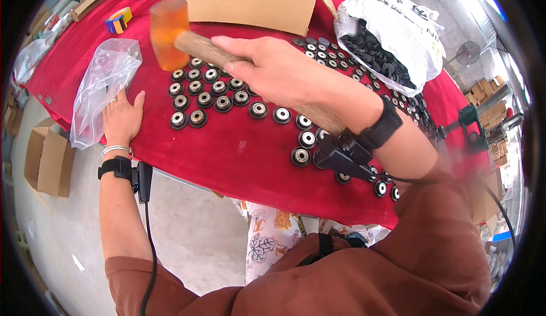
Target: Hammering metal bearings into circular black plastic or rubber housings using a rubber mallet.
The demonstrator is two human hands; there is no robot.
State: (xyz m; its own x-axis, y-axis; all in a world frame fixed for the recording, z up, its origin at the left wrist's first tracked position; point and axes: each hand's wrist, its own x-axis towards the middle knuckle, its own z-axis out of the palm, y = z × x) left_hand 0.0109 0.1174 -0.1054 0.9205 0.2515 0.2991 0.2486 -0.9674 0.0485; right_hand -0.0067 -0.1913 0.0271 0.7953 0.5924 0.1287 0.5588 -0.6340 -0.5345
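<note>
My right hand [267,68] is wrapped round the wooden handle of a mallet [169,34] with an amber, see-through head. The mallet is raised over the red-covered table, its head to the left of the hand. Below it stand several black wheels [222,103] with metal bearing centres, set out in rows; some are hidden behind the hand and forearm. At the table's left edge my left hand [121,116] lies flat with fingers spread, on or beside a clear plastic bag [108,68]. Its fingertips are partly lost against the bag.
A long cardboard box [250,9] lies at the back. To its right a white sack [418,43] spills black discs [375,57]. A tape roll [118,20] sits at the far left. A green clamp-like tool [472,128] is at the right edge. An open carton [51,159] stands on the floor.
</note>
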